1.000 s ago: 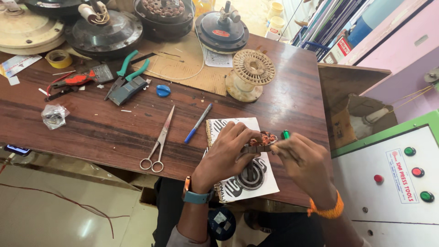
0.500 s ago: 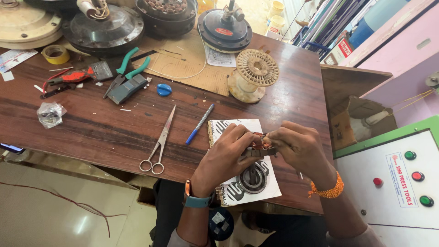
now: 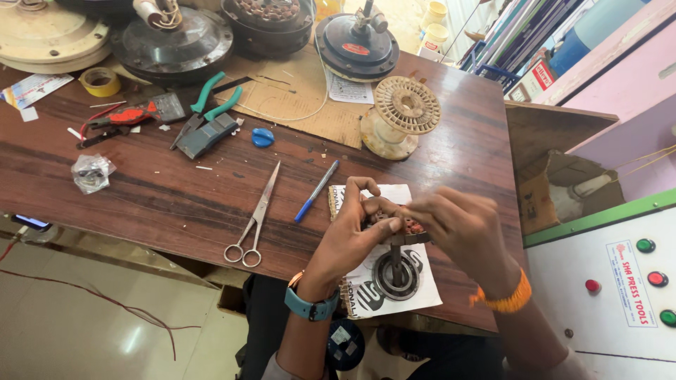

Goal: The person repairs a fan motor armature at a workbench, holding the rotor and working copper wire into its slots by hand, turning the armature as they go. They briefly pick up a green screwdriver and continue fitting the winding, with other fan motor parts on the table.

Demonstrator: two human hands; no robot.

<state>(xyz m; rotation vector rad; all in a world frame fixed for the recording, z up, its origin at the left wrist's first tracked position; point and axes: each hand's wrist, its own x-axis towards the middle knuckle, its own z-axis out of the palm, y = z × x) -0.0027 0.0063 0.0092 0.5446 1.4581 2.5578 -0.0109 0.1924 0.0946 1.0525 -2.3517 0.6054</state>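
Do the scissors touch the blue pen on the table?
Apart. The head view shows the scissors and the blue pen lying side by side, with a strip of bare wooden table between them.

white control panel label [image 3: 627, 290] right; red round label [image 3: 355, 49] top.

The right hand [image 3: 461, 229] has moved closer to the left hand [image 3: 359, 232], and now their fingers meet over the wound part [image 3: 398, 225]. One second ago the right hand was lower and more to the right, with a small green piece showing near its fingertips; that piece is now hidden. The metal shaft below the part now stands over the booklet [image 3: 384, 281], more in the open.
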